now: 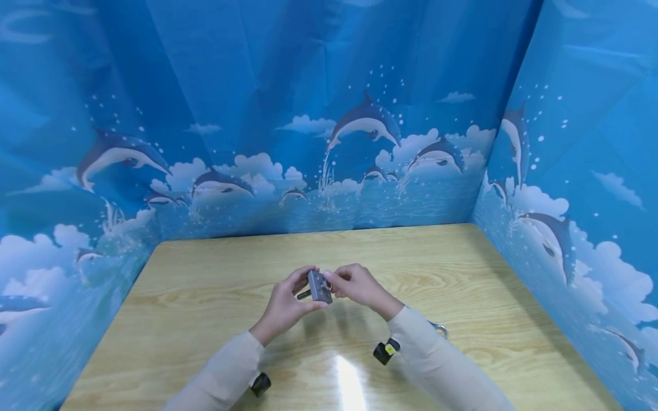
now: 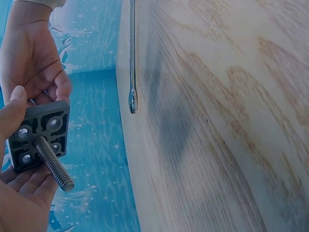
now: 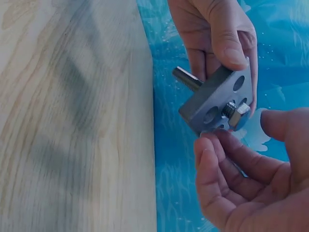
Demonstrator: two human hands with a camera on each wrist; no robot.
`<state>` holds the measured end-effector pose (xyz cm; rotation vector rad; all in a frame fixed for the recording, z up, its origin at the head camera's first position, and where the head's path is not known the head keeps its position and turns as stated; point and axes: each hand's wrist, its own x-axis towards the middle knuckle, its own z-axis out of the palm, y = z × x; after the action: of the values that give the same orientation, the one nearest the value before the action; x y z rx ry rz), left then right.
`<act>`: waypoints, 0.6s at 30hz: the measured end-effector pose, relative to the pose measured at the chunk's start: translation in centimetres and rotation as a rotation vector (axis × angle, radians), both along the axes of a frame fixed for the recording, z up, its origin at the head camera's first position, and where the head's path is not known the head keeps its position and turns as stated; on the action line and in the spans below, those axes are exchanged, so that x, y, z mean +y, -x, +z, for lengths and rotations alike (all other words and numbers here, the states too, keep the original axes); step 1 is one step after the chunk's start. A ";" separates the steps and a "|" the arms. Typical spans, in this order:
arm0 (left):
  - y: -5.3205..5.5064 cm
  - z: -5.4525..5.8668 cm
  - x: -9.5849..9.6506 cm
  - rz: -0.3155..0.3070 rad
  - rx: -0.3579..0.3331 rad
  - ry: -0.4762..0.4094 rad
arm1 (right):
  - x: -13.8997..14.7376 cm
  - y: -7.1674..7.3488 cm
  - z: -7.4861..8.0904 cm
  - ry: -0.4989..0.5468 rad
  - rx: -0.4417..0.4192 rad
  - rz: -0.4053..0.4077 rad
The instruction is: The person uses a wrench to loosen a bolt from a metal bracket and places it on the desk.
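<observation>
My left hand (image 1: 286, 305) grips a grey square plate (image 1: 320, 287) by its edges, thumb on one side and fingers on the other. The plate has a hole near each corner. Through its middle runs a hex bolt (image 3: 237, 116); the threaded shank (image 2: 54, 164) sticks out well beyond the ribbed back. A short stretch of thread shows between the bolt's head and the plate. My right hand (image 1: 357, 283) is at the bolt-head side. Its loosely bent fingers (image 3: 227, 159) lie by the head and the plate's lower edge, while its thumb stands a little apart from the head.
A metal wrench (image 2: 133, 58) lies on the wooden table (image 1: 205, 285); in the head view its ring end (image 1: 440, 330) shows past the right sleeve. Blue dolphin-print curtains (image 1: 288, 114) stand around the table's back and sides. Black straps sit at both wrists.
</observation>
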<state>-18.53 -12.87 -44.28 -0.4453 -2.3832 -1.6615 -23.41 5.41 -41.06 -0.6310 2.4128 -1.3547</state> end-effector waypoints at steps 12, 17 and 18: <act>-0.2 0.1 0.2 -0.002 -0.034 0.007 | -0.1 -0.1 0.4 -0.028 -0.019 0.049; -0.1 0.1 0.1 -0.013 -0.026 -0.025 | 0.1 -0.1 1.0 -0.017 0.128 0.104; -0.1 0.2 0.1 -0.014 -0.023 -0.029 | 0.1 -0.1 1.1 -0.009 0.150 0.110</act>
<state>-18.43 -12.81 -44.12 -0.4412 -2.3738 -1.7142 -23.29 5.48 -40.00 -0.8782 2.4573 -1.2940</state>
